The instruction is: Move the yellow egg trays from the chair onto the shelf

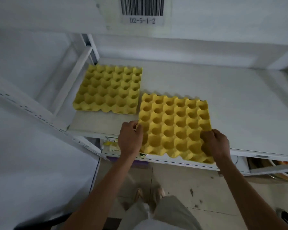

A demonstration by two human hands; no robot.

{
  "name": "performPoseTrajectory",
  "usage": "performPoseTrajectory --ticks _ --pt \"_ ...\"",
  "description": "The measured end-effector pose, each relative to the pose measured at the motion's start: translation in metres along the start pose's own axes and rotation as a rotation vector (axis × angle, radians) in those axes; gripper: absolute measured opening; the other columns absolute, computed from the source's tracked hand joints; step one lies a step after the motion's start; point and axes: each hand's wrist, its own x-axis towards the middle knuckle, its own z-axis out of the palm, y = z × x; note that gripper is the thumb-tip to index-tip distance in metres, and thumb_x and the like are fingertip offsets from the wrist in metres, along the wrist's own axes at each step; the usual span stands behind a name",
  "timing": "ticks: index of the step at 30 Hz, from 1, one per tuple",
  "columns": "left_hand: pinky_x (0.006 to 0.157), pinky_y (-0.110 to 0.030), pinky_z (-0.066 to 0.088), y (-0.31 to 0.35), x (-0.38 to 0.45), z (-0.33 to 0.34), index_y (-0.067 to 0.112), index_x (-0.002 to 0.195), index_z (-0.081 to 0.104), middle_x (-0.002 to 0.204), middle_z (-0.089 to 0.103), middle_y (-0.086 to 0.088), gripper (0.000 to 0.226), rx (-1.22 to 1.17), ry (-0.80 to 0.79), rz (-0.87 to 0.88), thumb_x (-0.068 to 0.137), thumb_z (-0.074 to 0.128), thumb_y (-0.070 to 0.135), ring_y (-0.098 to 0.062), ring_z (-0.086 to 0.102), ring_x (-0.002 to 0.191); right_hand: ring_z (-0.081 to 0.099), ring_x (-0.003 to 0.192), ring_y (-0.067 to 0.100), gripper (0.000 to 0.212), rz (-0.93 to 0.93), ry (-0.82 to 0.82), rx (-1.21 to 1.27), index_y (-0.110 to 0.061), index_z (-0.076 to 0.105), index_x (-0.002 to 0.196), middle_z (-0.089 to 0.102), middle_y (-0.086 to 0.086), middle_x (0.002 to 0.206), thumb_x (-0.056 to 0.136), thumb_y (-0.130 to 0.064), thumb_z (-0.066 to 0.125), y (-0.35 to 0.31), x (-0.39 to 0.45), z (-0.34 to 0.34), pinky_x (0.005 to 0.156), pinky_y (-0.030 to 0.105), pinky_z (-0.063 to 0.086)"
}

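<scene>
At the front lip of the white shelf (pixel 239 100), the second yellow egg tray (pixel 173 125) is held in both hands, cups up. Its near edge overhangs the lip toward the person and its far edge is already over the board. I can't tell whether the underside is resting on the board or just off it.

Left hand (pixel 130 138) pinches the tray's left edge near the front corner, fingers curled and closed on the rim. Right hand (pixel 214 143) grips the front-right corner, fingers folded over the rim and into the cups. Neither hand is closer; the hold is symmetric.

Key relation: from the fingers the tray extends straight away, toward the back of the shelf. It's near-square, so the long axis is hard to call. The first tray (pixel 108 90) sits flat further back and to the left. The held tray's far-left corner is just beside the first tray's near-right corner; whether they touch isn't clear.

My read: the push should go straight back, keeping right, otherwise that corner rides up over the first tray.

Hidden: the chair isn't clearly in view; only a dark shape is cut off at bottom left. Remaining tray count is unknown. The lower shelf level is mostly blocked.
</scene>
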Motion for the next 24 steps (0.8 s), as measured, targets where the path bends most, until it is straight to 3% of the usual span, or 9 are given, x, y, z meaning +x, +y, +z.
performPoseTrajectory --ticks 5,8,10,12,15,17,19,22,24 --pt "0.084 -0.029 0.048 0.012 0.029 0.011 0.022 0.127 0.067 0.122 0.066 0.002 0.036 -0.079 -0.072 0.077 0.096 0.054 0.034 -0.014 0.064 0.108 0.066 0.088 0.028 0.028 -0.080 0.014 -0.045 -0.017 0.071 0.110 0.072 0.003 0.093 0.093 -0.032 0.054 -0.017 0.043 0.007 0.063 0.029 0.047" --pt "0.096 -0.040 0.054 0.018 0.034 0.007 0.020 0.140 0.058 0.135 0.062 0.000 0.044 -0.013 -0.096 0.121 0.098 0.054 0.033 -0.019 0.062 0.121 0.064 0.097 0.024 0.041 -0.096 0.022 -0.038 -0.021 0.062 0.134 0.068 0.003 0.112 0.098 -0.036 0.051 -0.031 0.052 0.007 0.079 0.035 0.053" --pt "0.088 -0.041 0.057 0.017 0.034 0.000 0.020 0.141 0.054 0.136 0.057 -0.002 0.045 0.173 -0.042 0.251 0.099 0.054 0.035 -0.022 0.063 0.117 0.067 0.101 0.028 0.043 -0.116 0.062 -0.082 -0.022 0.055 0.140 0.069 0.006 0.118 0.100 -0.035 0.050 -0.036 0.048 0.005 0.086 0.046 0.058" --pt "0.078 -0.039 0.056 0.015 0.041 -0.009 0.021 0.136 0.055 0.133 0.057 -0.004 0.040 0.337 0.055 0.407 0.098 0.053 0.035 -0.024 0.065 0.110 0.067 0.106 0.028 0.045 -0.249 0.171 -0.255 -0.023 0.049 0.142 0.066 0.005 0.125 0.100 -0.039 0.053 -0.035 0.039 0.005 0.083 0.049 0.059" --pt "0.083 -0.044 0.055 0.009 0.072 -0.027 0.020 0.131 0.059 0.135 0.057 -0.009 0.038 0.404 0.180 0.503 0.097 0.051 0.034 -0.031 0.063 0.113 0.057 0.115 0.028 0.050 -0.600 0.275 -0.464 -0.024 0.044 0.144 0.052 0.006 0.133 0.100 -0.048 0.049 -0.033 0.023 0.013 0.080 0.044 0.055" --pt "0.095 -0.050 0.050 0.006 0.102 -0.038 0.026 0.137 0.057 0.148 0.050 -0.008 0.043 0.475 0.175 0.481 0.097 0.050 0.039 -0.035 0.055 0.128 0.052 0.122 0.028 0.056 -0.789 0.208 -0.547 -0.028 0.040 0.149 0.046 0.006 0.142 0.100 -0.055 0.043 -0.038 0.010 0.028 0.090 0.043 0.051" --pt "0.107 -0.057 0.041 0.002 0.129 -0.044 0.037 0.147 0.047 0.164 0.031 -0.005 0.050 0.572 0.072 0.411 0.098 0.050 0.047 -0.038 0.037 0.146 0.043 0.137 0.030 0.063 -0.856 0.087 -0.660 -0.035 0.032 0.156 0.037 0.009 0.154 0.100 -0.064 0.039 -0.044 0.001 0.049 0.105 0.046 0.045" --pt "0.119 -0.064 0.027 -0.015 0.154 -0.038 0.046 0.154 0.036 0.173 0.010 -0.002 0.054 0.638 -0.122 0.366 0.101 0.045 0.055 -0.040 0.016 0.157 0.027 0.151 0.036 0.064 -0.821 -0.049 -0.768 -0.036 0.028 0.158 0.026 0.016 0.164 0.102 -0.065 0.033 -0.047 0.003 0.075 0.118 0.055 0.034" --pt "0.120 -0.063 0.026 -0.028 0.159 -0.032 0.045 0.154 0.036 0.174 0.010 -0.001 0.053 0.630 -0.163 0.375 0.102 0.041 0.055 -0.037 0.015 0.158 0.023 0.153 0.036 0.057 -0.795 -0.060 -0.792 -0.037 0.031 0.157 0.025 0.014 0.165 0.104 -0.060 0.031 -0.047 0.012 0.083 0.117 0.057 0.034"
